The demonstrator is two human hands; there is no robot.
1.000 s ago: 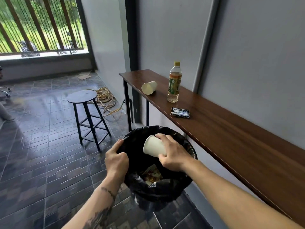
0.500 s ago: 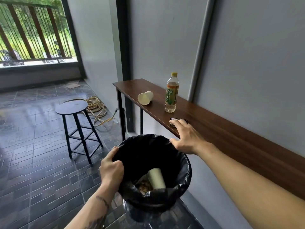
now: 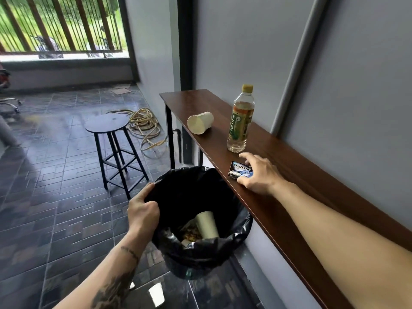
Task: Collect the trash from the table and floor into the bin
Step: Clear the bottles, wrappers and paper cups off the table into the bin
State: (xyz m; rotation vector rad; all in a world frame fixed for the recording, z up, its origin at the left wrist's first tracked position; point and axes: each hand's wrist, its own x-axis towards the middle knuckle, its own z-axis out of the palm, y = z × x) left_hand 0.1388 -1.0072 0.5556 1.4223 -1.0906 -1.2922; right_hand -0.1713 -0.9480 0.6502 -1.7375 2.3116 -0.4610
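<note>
A black-lined bin (image 3: 225, 248) is held off the floor beside the narrow wooden table (image 3: 289, 197). My left hand (image 3: 142, 211) grips its left rim. Inside lie a pale paper cup (image 3: 207, 224) and some scraps. My right hand (image 3: 259, 172) rests on the table with thumb and fingers closed around a dark blue gum pack (image 3: 239, 170), whose near end tilts up off the wood. Farther along the table a second paper cup (image 3: 200, 122) lies on its side, and a tea bottle (image 3: 241, 119) with a yellow cap stands upright.
A black round stool (image 3: 107, 123) stands on the tiled floor left of the table. Coiled yellowish hose (image 3: 142, 121) lies behind it near the wall. A grey wall runs along the table's right side. A barred window fills the far left.
The paper cup left my right hand and dropped into the bin. My right hand then crossed to the table and closed on the gum pack. The left hand kept hold of the bin rim.
</note>
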